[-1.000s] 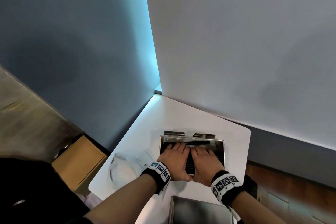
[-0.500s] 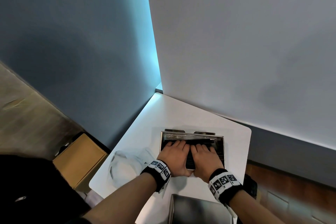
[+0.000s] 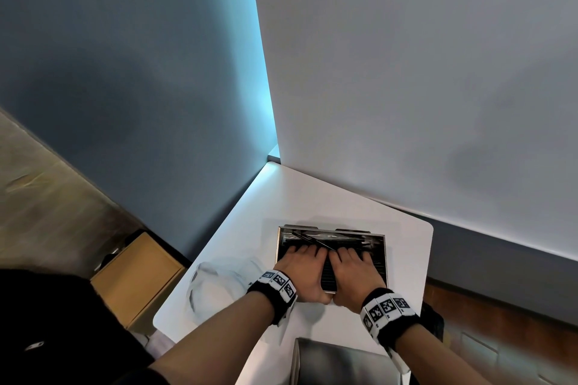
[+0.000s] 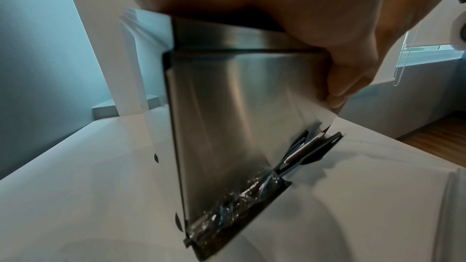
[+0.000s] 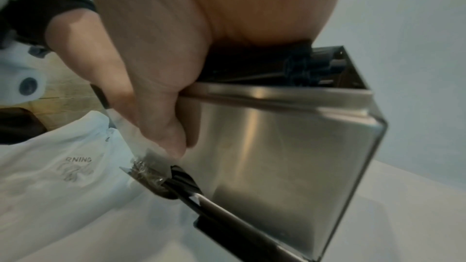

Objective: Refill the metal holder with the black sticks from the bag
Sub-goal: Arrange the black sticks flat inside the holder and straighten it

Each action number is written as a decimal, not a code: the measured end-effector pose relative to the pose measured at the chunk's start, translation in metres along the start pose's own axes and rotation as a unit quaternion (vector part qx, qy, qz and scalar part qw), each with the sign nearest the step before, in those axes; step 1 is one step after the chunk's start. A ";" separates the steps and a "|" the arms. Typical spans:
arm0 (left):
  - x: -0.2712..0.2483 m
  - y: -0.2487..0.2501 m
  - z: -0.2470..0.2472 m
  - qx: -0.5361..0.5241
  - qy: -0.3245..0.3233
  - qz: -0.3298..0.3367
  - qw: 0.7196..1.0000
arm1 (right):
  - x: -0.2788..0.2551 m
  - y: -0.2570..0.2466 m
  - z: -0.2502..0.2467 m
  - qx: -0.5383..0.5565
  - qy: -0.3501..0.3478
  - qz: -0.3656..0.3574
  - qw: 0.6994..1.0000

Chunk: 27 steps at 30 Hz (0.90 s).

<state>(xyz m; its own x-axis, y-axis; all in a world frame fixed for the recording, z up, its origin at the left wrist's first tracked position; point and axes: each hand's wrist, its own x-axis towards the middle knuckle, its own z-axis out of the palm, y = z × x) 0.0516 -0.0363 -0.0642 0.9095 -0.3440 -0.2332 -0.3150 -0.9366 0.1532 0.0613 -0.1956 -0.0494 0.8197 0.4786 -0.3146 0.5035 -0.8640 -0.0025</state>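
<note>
Fingers of the left hand (image 3: 300,272) and right hand (image 3: 350,278) lie extended side by side over the black sticks (image 3: 331,242) inside the metal holder (image 3: 380,256); both thumbs hook under its near wall, so each hand grips it. Holder: brushed steel, rectangular, open-topped, resting on the white bench (image 3: 312,197), sticks filling it crosswise. Clear plastic bag (image 3: 215,284) lies crumpled at 9 o'clock of the holder, contents indiscernible.
</note>
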 end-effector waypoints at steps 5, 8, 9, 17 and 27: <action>0.003 -0.003 -0.001 -0.009 -0.008 0.004 1.000 | 0.003 0.001 -0.003 0.006 -0.004 -0.003 1.000; 0.003 -0.005 -0.001 -0.010 -0.002 0.010 1.000 | 0.004 0.003 -0.005 0.011 -0.010 -0.003 1.000; 0.003 -0.005 -0.001 -0.010 0.002 0.012 1.000 | 0.005 0.003 -0.006 0.012 -0.014 -0.004 1.000; 0.004 -0.006 -0.002 -0.016 -0.001 0.020 1.000 | 0.013 0.015 -0.013 0.046 -0.050 -0.013 0.998; 0.001 -0.003 0.001 0.001 0.020 0.026 0.999 | 0.007 0.012 -0.006 0.033 -0.055 -0.006 0.998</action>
<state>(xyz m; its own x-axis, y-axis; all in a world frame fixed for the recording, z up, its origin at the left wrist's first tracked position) 0.0528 -0.0335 -0.0659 0.9017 -0.3901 -0.1864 -0.3631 -0.9173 0.1632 0.0748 -0.2011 -0.0462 0.7771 0.4717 -0.4167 0.4903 -0.8688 -0.0691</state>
